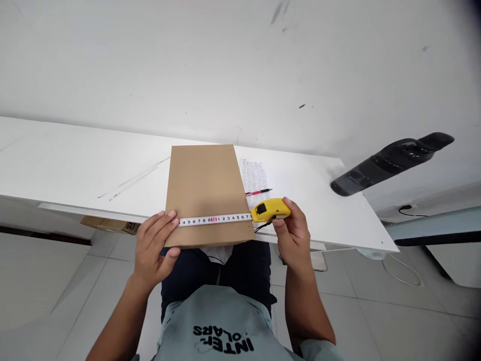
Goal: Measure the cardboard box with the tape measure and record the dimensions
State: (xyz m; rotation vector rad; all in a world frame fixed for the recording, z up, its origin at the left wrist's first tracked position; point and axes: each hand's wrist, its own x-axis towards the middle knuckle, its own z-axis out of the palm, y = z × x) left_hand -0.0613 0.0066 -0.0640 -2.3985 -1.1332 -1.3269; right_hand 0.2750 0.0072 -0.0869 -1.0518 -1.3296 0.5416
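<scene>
A closed brown cardboard box [205, 180] lies on the white table, with the white blade of a tape measure [271, 209] stretched across it near its front edge. My left hand [155, 245] is at the box's left edge, its fingers pressing the blade's end, which they cover, and its thumb by the front edge. Beyond the box's right edge, my right hand [296, 233] grips the yellow tape measure case between thumb and fingers. Black numerals show along the blade, with a red 10 near the middle.
A red and black pen [259, 192] lies on a printed paper sheet [254, 173], partly under the box. Toward the table's right end stands a black bottle-shaped object [383, 165]. A white wall rises behind the table [93, 155]. Another cardboard piece [108, 224] shows below the table.
</scene>
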